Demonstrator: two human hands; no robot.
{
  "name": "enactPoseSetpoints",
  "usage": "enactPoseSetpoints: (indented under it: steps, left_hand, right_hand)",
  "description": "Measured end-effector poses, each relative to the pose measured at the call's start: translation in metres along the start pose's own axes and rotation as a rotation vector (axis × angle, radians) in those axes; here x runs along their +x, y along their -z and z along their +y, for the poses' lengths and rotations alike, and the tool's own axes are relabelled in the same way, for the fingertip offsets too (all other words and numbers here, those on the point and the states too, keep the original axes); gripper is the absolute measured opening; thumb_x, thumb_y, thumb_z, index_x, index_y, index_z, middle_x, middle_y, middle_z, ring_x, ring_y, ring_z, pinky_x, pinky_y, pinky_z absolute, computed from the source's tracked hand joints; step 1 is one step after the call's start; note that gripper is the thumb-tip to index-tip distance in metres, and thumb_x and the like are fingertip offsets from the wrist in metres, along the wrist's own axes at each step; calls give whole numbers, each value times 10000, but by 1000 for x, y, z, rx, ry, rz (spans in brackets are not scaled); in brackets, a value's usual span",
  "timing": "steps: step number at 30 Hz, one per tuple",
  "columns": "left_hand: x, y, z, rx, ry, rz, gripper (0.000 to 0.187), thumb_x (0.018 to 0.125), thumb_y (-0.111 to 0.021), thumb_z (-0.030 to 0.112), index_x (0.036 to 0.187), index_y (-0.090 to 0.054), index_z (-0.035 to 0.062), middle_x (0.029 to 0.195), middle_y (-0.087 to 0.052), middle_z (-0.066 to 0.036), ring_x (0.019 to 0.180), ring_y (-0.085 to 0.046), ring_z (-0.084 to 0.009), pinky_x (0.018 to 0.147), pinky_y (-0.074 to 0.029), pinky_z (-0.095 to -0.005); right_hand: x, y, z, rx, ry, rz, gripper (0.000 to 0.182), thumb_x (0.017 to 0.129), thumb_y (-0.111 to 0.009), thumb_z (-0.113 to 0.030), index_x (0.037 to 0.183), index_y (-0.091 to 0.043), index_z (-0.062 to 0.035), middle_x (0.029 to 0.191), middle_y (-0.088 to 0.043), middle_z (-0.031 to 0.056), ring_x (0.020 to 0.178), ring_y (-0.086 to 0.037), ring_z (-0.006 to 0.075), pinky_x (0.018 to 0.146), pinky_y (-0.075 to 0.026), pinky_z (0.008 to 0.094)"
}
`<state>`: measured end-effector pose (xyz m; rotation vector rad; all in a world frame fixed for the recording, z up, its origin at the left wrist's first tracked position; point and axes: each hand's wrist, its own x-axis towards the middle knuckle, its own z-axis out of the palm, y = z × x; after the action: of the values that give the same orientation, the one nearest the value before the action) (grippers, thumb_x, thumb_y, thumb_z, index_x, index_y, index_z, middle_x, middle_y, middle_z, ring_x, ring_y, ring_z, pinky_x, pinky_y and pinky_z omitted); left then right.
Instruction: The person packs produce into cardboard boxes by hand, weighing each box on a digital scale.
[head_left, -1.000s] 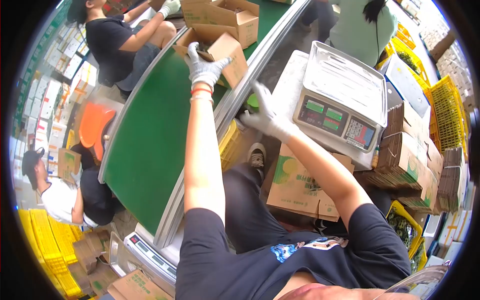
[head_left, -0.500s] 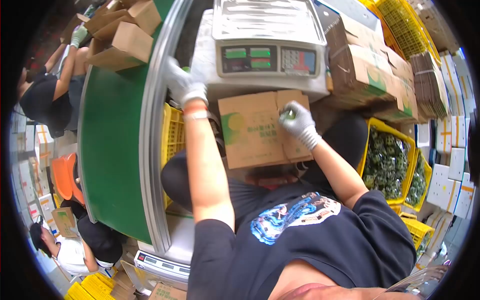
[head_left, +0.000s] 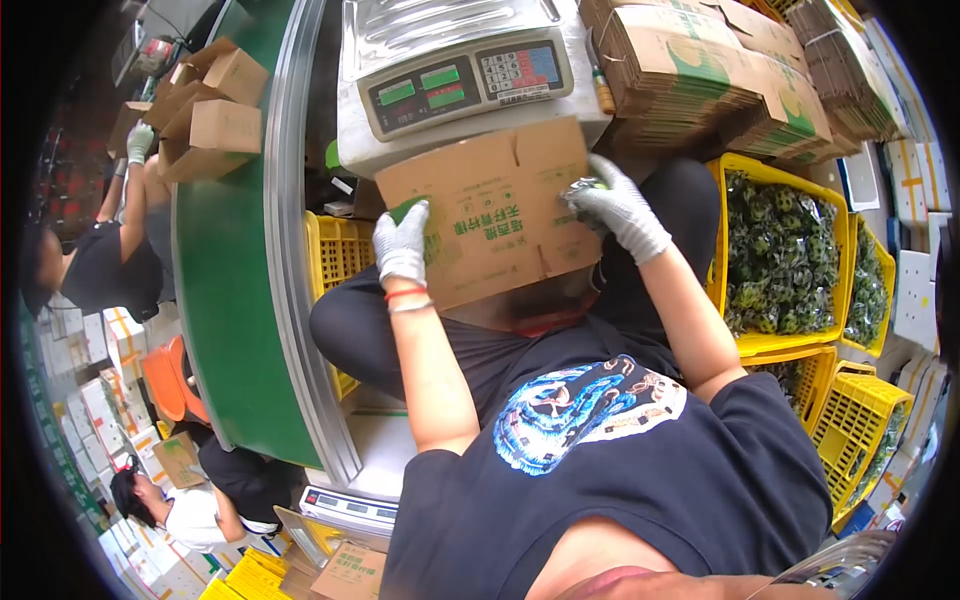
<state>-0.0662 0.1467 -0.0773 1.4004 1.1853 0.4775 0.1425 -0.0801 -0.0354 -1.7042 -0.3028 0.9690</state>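
Yep, held front and centre

From the head view: pinching a brown, green-printed cardboard carton (head_left: 490, 235) by its left edge with the grey-white gloved left hand (head_left: 402, 246), in front of the black T-shirt (head_left: 660, 500), probably for steadiness. Clutching a small, shiny greenish item (head_left: 584, 188) in the grey-white gloved right hand (head_left: 628, 212) at the right edge, can't tell what.
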Motion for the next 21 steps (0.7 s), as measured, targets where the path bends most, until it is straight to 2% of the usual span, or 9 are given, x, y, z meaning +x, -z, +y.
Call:
enactPoseSetpoints:
  steps: [3,6,11,12,13,16,18,20,21]
  left_hand:
    - [-35,11,50,-428,-122,-78,206,828,-665,74,1023,-641,12,924,-653,-25,815,-579,-109,768,-464,-257]
    - [-38,21,53,-383,-335,-99,225,828,-646,73,1048,-625,29,985,-641,-33,884,-593,-140,807,-464,-288]
    - [-27,29,3,-152,-483,-216,114,777,-612,-68,850,-569,10,850,-622,-83,788,-584,-155,744,-499,-283]
    - [-40,27,4,389,-665,-109,90,799,-585,-66,850,-565,5,854,-623,-96,792,-589,-171,748,-507,-295]
    - [-48,23,1,100,-578,-152,82,825,-561,-53,895,-576,-13,894,-622,-115,836,-596,-186,787,-503,-306]
    - [-67,15,4,-360,-464,-213,155,811,-549,-96,948,-581,-32,964,-613,-134,899,-588,-194,836,-490,-309]
    - [-71,11,6,-443,-471,-249,310,816,-629,-17,1113,-540,-30,1106,-582,-127,1040,-555,-200,946,-444,-321]
    - [-97,3,38,-234,-607,-161,408,846,-657,90,1204,-496,-22,1170,-557,-123,1106,-531,-207,995,-416,-337]
    - [-97,4,35,-255,-554,-171,612,818,-717,202,1304,-412,-9,1294,-469,-127,1198,-470,-207,1027,-385,-347]
  right_hand:
    - [-33,19,-52,91,106,-35,503,776,-686,-112,1242,-523,-18,833,-629,27,602,-546,71,519,-453,215]
    - [-31,35,-66,25,185,-15,409,804,-667,-72,1200,-579,-15,909,-650,25,689,-563,62,618,-477,207]
    - [-6,31,-48,145,306,-80,363,810,-703,-165,1120,-607,-2,825,-637,15,657,-555,62,568,-459,199]
    - [-5,27,-44,159,277,-65,343,815,-703,-188,1089,-609,-5,806,-628,13,648,-552,62,560,-456,202]
    - [-3,22,-40,173,247,-50,328,820,-703,-212,1058,-611,-7,788,-620,12,640,-548,63,551,-452,204]
    - [-3,9,-44,91,258,62,327,854,-664,-312,982,-605,-16,767,-601,12,622,-529,66,543,-443,212]
    - [5,13,-47,33,296,74,366,859,-652,-342,1019,-612,-15,799,-614,21,659,-542,71,581,-453,215]
    - [2,20,-49,-5,345,39,362,864,-639,-321,1059,-627,-15,849,-634,37,774,-560,82,694,-459,217]
    - [-4,27,-57,-22,288,-6,354,864,-638,-310,1064,-632,-18,863,-638,41,802,-562,85,721,-457,218]
